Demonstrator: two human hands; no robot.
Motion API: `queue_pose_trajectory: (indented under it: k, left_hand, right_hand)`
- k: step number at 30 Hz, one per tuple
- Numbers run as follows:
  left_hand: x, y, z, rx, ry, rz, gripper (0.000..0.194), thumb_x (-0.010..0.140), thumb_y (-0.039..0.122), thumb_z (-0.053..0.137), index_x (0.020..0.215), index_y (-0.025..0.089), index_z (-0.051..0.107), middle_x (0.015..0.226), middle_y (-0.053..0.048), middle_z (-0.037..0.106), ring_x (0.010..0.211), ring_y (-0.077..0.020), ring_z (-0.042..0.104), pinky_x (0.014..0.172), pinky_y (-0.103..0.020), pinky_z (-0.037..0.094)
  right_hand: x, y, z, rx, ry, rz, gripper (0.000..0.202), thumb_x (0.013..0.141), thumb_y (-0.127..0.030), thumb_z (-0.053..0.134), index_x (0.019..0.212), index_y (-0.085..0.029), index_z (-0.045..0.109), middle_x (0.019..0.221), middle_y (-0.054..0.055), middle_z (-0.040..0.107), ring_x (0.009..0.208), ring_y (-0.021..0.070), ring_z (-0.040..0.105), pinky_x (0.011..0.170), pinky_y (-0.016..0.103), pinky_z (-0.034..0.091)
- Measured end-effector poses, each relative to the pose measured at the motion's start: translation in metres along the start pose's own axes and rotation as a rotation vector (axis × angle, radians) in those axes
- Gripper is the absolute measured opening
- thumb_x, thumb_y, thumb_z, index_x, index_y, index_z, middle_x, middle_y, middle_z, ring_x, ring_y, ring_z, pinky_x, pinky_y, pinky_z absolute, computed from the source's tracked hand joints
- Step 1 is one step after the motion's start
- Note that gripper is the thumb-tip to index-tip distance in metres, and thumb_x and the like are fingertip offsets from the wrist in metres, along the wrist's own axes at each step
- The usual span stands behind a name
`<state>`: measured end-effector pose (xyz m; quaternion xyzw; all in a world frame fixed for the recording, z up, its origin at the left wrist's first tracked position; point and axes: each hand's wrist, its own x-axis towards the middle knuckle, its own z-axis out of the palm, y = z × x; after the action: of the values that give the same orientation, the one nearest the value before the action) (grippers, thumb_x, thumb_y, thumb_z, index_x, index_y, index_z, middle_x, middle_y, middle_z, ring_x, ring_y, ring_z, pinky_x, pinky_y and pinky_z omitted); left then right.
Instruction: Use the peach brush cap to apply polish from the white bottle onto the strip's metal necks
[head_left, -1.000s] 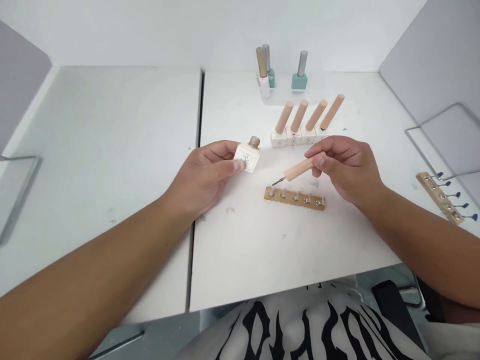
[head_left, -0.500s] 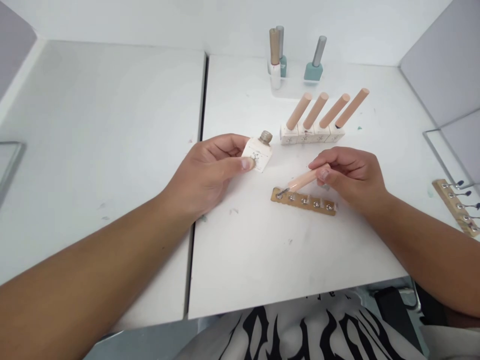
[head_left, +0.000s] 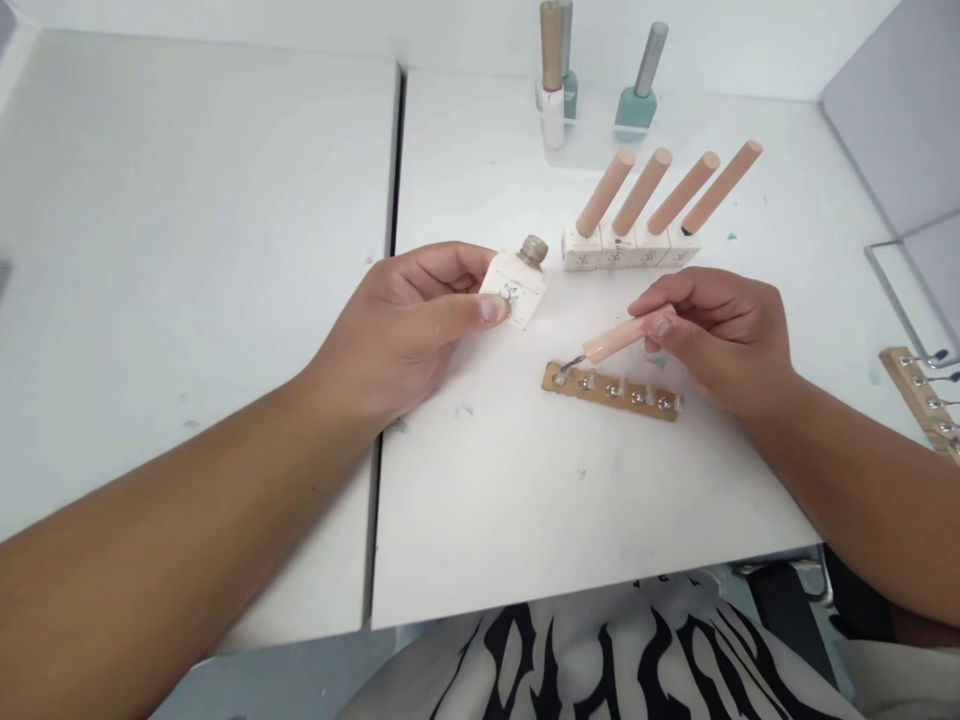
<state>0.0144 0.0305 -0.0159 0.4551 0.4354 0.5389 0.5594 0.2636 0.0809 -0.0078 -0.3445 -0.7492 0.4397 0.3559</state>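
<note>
My left hand (head_left: pixel 420 325) grips an uncapped white bottle (head_left: pixel 516 288) between thumb and fingers, its threaded neck tilted up to the right. In my right hand (head_left: pixel 712 335) is a peach brush cap (head_left: pixel 619 338), pinched by its far end, with the dark brush pointing down-left. The brush tip is at the leftmost piece on a small wooden strip (head_left: pixel 619 396), which lies on the white table and bears several clear and silvery pieces in a row. Whether the tip touches that piece is too small to tell.
Several white bottles with peach caps (head_left: pixel 630 246) stand in a row behind the strip. Farther back, a clear tray (head_left: pixel 589 150) holds teal bottles and a gold-capped one. Another wooden strip (head_left: pixel 916 395) lies at the right. A dark seam (head_left: pixel 388 300) divides the table.
The view has shifted, so the table items appear higher. Both hands keep their holds, and the brush remains at the left end of the strip with little visible movement.
</note>
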Motion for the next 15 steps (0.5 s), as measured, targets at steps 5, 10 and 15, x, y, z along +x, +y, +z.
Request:
queue_pose_trajectory:
  k: [5, 10, 15]
  left_hand:
    - [-0.0002, 0.0010, 0.0019, -0.008, 0.007, 0.012, 0.022, 0.067, 0.026, 0.082, 0.085, 0.019, 0.073, 0.088, -0.001, 0.068, 0.085, -0.0167, 0.060, 0.085, -0.035, 0.051]
    - [-0.0003, 0.0012, 0.0029, -0.005, 0.007, 0.018, 0.018, 0.069, 0.023, 0.079, 0.085, 0.019, 0.073, 0.086, -0.001, 0.068, 0.080, -0.0153, 0.059, 0.084, -0.035, 0.052]
    - [-0.0001, 0.0002, 0.0012, -0.017, -0.009, 0.036, 0.016, 0.071, 0.019, 0.077, 0.087, 0.018, 0.073, 0.088, -0.001, 0.069, 0.082, -0.0145, 0.060, 0.084, -0.032, 0.052]
  right_hand:
    - [-0.0001, 0.0008, -0.0005, -0.020, 0.018, -0.009, 0.008, 0.084, -0.030, 0.063, 0.080, -0.028, 0.070, 0.065, -0.002, 0.060, 0.057, 0.0122, 0.053, 0.053, 0.030, 0.042]
    - [-0.0008, 0.0001, 0.0008, 0.028, 0.054, -0.043, 0.008, 0.084, -0.029, 0.063, 0.081, -0.029, 0.070, 0.063, -0.002, 0.057, 0.056, 0.0117, 0.053, 0.052, 0.029, 0.041]
    - [-0.0034, -0.0037, 0.0012, -0.034, 0.001, -0.021, 0.009, 0.085, -0.032, 0.062, 0.084, -0.029, 0.071, 0.066, -0.002, 0.060, 0.058, 0.0121, 0.054, 0.057, 0.031, 0.047]
